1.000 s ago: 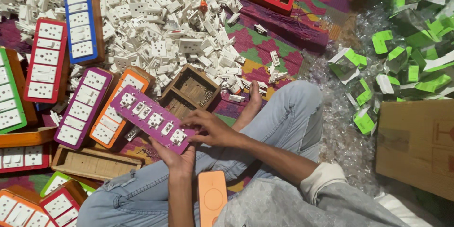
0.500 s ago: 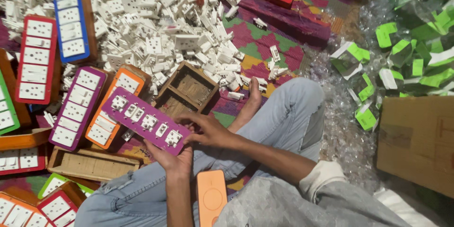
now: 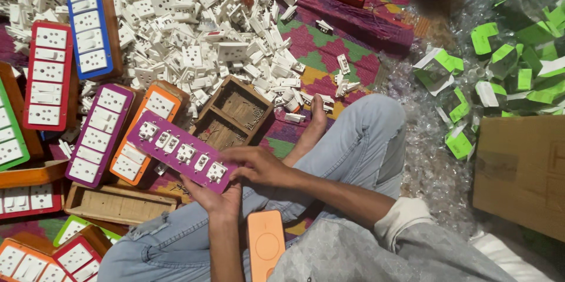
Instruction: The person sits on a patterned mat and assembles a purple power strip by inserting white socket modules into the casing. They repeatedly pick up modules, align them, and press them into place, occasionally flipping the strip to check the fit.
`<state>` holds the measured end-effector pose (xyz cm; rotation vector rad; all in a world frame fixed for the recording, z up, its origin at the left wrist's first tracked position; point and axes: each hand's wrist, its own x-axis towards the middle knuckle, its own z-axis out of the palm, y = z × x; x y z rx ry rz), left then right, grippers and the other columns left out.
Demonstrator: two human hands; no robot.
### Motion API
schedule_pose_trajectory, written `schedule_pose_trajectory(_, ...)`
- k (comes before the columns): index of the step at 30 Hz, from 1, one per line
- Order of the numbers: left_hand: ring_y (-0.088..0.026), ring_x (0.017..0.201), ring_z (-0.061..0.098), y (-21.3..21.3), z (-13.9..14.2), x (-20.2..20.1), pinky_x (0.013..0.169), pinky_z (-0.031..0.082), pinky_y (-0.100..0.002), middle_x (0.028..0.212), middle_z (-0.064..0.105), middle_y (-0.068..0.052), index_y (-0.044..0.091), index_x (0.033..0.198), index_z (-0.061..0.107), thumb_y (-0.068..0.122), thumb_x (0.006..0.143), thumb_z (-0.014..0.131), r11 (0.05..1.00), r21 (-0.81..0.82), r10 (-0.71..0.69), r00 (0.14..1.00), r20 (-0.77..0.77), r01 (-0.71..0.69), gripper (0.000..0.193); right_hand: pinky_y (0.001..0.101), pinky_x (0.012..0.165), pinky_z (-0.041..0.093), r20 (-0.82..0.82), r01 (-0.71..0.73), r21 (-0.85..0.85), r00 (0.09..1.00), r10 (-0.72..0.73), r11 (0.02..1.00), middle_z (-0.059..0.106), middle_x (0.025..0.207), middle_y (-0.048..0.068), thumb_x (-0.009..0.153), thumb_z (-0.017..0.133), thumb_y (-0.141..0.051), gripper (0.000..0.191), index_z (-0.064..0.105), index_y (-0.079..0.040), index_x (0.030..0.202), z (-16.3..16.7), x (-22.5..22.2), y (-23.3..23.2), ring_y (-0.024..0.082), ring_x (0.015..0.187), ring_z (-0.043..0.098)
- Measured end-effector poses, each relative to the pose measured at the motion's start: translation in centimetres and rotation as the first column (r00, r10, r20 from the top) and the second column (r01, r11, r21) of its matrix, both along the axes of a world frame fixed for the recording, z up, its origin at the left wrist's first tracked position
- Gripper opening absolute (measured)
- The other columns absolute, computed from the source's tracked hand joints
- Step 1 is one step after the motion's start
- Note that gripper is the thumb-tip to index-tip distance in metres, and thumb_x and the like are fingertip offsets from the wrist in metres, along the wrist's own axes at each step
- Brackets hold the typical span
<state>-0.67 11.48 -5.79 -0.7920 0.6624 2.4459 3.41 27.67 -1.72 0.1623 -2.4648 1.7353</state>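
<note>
A purple switch plate (image 3: pixel 154 144) fitted with several white switch modules lies tilted over my lap. My left hand (image 3: pixel 219 201) holds it from underneath at its near end. My right hand (image 3: pixel 258 165) rests on that same end, fingertips on the last white module (image 3: pixel 216 171). A flat orange device (image 3: pixel 265 243) sits on my lap between my arms. My bare foot (image 3: pixel 315 123) rests on the patterned mat.
A big heap of loose white modules (image 3: pixel 194 23) covers the mat ahead. Finished boards in red, blue, purple and orange lie at the left, an open wooden box (image 3: pixel 232 114) beside them. Green-and-white packets (image 3: pixel 500 52) and a cardboard box (image 3: pixel 524 170) are at the right.
My hands and the purple plate stay almost in place; the right fingers shift slightly on the near end. The view has drifted a little.
</note>
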Motion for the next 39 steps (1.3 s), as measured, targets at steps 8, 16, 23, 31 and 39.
schedule_pose_trajectory(8, -0.025, 0.092, 0.064, 0.4, 1.5, 0.0, 0.057, 0.051, -0.033, 0.113, 0.065, -0.011, 0.013, 0.136, 0.058, 0.076, 0.097, 0.037, 1.000, -0.010, -0.026, 0.999, -0.018, 0.026, 0.077, 0.0308, 0.078, 0.063, 0.104, 0.009, -0.096, 0.995, 0.001, 0.995, 0.077, 0.124, 0.009, 0.080, 0.086, -0.017, 0.018, 0.078, -0.008, 0.095, 0.0, -0.3, 0.7, 0.019, 0.097, 0.079)
schedule_pose_trajectory(16, -0.020, 0.091, 0.062, 0.3, 2.1, 0.0, 0.056, 0.047, -0.033, 0.113, 0.065, -0.003, 0.017, 0.133, 0.060, 0.071, 0.100, 0.039, 0.999, -0.033, 0.002, 1.000, -0.026, -0.003, 0.067, 0.0337, 0.088, 0.060, 0.002, -0.039, -0.074, 0.999, 0.040, 0.996, 0.071, 0.128, 0.011, 0.082, 0.082, -0.015, 0.048, 0.071, -0.007, 0.128, 0.9, -0.2, 0.2, 0.023, 0.111, 0.072)
schedule_pose_trajectory(23, -0.022, 0.088, 0.061, 0.4, 1.9, 0.2, 0.058, 0.047, -0.033, 0.108, 0.064, -0.007, 0.013, 0.132, 0.059, 0.073, 0.101, 0.038, 0.999, 0.040, -0.012, 0.997, -0.081, 0.015, 0.071, 0.0310, 0.075, 0.062, 0.147, 0.026, -0.065, 0.989, -0.016, 0.998, 0.079, 0.119, 0.010, 0.080, 0.087, -0.017, 0.034, 0.077, -0.010, 0.111, -0.5, 0.0, 0.6, 0.018, 0.089, 0.080)
schedule_pose_trajectory(31, -0.027, 0.088, 0.062, 0.6, 2.5, 0.2, 0.062, 0.052, -0.035, 0.108, 0.064, -0.007, 0.014, 0.131, 0.057, 0.075, 0.094, 0.033, 0.996, -0.067, -0.062, 0.998, -0.007, 0.061, 0.076, 0.0332, 0.083, 0.059, -0.001, -0.016, -0.107, 1.000, 0.016, 0.994, 0.072, 0.121, 0.013, 0.080, 0.082, -0.010, 0.051, 0.068, -0.003, 0.129, 0.5, 0.0, 0.4, 0.022, 0.101, 0.074)
schedule_pose_trajectory(39, -0.020, 0.088, 0.059, 0.3, 0.9, 0.1, 0.059, 0.048, -0.033, 0.107, 0.064, -0.005, 0.014, 0.133, 0.059, 0.076, 0.100, 0.037, 1.000, 0.008, -0.007, 1.000, -0.018, 0.007, 0.074, 0.0298, 0.085, 0.066, 0.152, 0.017, -0.130, 0.988, 0.003, 0.991, 0.080, 0.112, 0.007, 0.086, 0.076, -0.005, 0.032, 0.073, -0.008, 0.118, 0.6, 0.0, 0.5, 0.018, 0.099, 0.081)
